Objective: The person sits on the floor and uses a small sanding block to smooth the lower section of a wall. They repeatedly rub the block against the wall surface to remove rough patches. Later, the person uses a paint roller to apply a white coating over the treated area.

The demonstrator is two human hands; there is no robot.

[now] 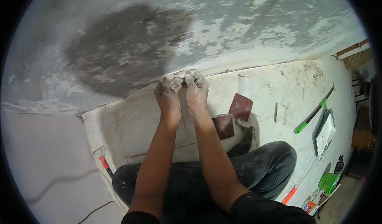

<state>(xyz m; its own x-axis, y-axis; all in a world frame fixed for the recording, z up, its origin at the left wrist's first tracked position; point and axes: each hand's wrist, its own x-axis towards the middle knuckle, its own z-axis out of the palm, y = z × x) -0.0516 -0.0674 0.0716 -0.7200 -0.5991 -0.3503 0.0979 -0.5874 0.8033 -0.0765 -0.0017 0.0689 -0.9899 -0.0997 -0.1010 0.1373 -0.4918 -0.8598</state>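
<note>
Close in at the foot of a patchy wall (254, 29)

In the head view, we see the left hand (168, 99) and the right hand (197, 91) side by side, whitened with dust, where the grey-and-white wall meets the pale floor (147, 134). The fingers of both hands are curled inward; something small and dark shows between the hands, but we cannot tell what it is or whether either hand grips it. The wall rises directly beyond the fingertips. Right of the forearms, we find two reddish-brown abrasive sheets (241, 106), their corners close together, and a white roll-like piece (244, 86) just beyond. A red-and-black-handled scraper (105, 163) lies at left, a green-handled tool (315, 111) at far right.
</note>
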